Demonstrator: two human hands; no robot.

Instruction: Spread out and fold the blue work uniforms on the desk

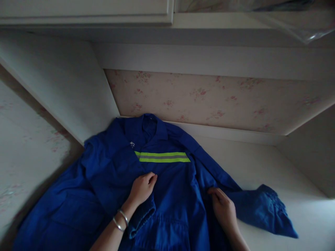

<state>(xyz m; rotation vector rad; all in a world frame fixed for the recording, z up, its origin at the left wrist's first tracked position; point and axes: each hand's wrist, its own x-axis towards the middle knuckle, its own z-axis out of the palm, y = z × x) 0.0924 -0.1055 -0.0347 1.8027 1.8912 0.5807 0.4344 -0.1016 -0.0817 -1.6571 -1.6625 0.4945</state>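
A blue work jacket (167, 184) lies spread with its collar toward the back wall. Across its chest runs a yellow-green and grey reflective strip (164, 157). My left hand (143, 187), with silver bangles (120, 220) on the wrist, is closed on the front of the jacket below the strip. A cuff end (142, 218) of the cloth lies beside that wrist. My right hand (223, 207) pinches the jacket's side near the sleeve; its fingertips are partly hidden. The sleeve (261, 209) reaches out to the right with a gathered cuff.
The jacket rests on a white surface (248, 160) inside a recess. A white side panel (60, 76) stands at left, flowered wallpaper (183, 101) behind. Overhead is a white cabinet (83, 10), with clear plastic (306, 31) hanging from its open shelf at right.
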